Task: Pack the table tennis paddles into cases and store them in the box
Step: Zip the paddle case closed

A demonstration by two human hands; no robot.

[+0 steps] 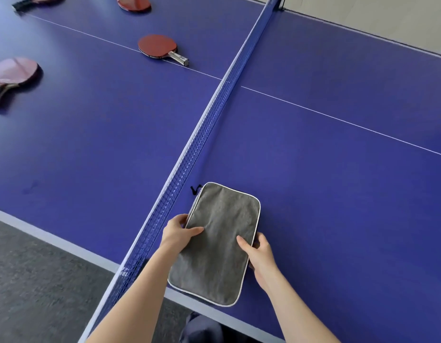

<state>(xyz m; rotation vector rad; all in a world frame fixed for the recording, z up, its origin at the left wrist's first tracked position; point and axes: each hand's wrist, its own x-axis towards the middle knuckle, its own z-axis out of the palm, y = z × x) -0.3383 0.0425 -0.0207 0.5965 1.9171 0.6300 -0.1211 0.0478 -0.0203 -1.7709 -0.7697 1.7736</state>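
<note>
Our left hand [178,231] grips the left long edge of the grey case [218,243], thumb lying flat on top and fingers curled under the rim. Our right hand [260,256] holds the opposite long edge the same way, thumb on the fabric and fingers tucked beneath. We see the case at the near edge of the blue table [338,194], just right of the net [189,154], its near corner hanging slightly past the table rim. A small black zipper pull [195,189] sticks out at its far left corner, almost touching the net. We cannot tell whether a paddle is inside.

Going left to right beyond the net, we count 4 paddles, all well apart from the case. A pink-faced paddle [13,73] lies at the far left edge, blurred. Another pink paddle [39,0] sits at the top left, mostly cut off. A red paddle [135,2] lies further right at the top edge. The closest red paddle [158,47] rests on the white centre line [338,118], handle pointing toward the net. The net stands between our hands and all 4 paddles. Grey floor [41,280] shows at the near left.
</note>
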